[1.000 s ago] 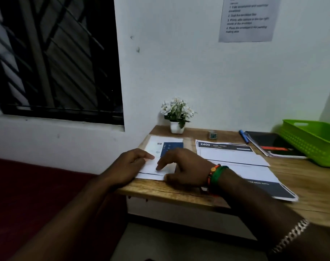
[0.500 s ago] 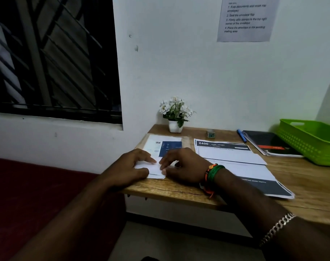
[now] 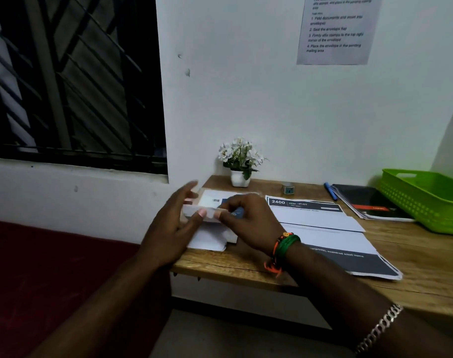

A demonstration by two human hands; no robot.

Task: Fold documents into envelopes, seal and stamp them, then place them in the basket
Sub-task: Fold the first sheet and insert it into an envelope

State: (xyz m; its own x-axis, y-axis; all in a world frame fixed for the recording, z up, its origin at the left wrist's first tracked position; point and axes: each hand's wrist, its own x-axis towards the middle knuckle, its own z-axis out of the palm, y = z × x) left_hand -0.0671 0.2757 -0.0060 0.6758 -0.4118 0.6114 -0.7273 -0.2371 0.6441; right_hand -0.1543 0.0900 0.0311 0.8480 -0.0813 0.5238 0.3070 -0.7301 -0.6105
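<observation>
At the wooden desk's left end, a white document is being folded, its near edge raised off the desk. My left hand pinches the raised edge with thumb and a finger, the other fingers spread. My right hand grips the same fold from the right and hides part of the sheet. A second printed sheet with a barcode lies flat behind them. The green basket stands at the far right of the desk.
More printed sheets lie spread across the desk's middle. A potted white flower, a small stamp roll, a blue pen and a dark notebook line the back. An instruction sheet hangs on the wall.
Both hands were pressing the sheet flat on the desk. Now they have lifted its near edge up and over toward the far side, and the left fingers have spread.
</observation>
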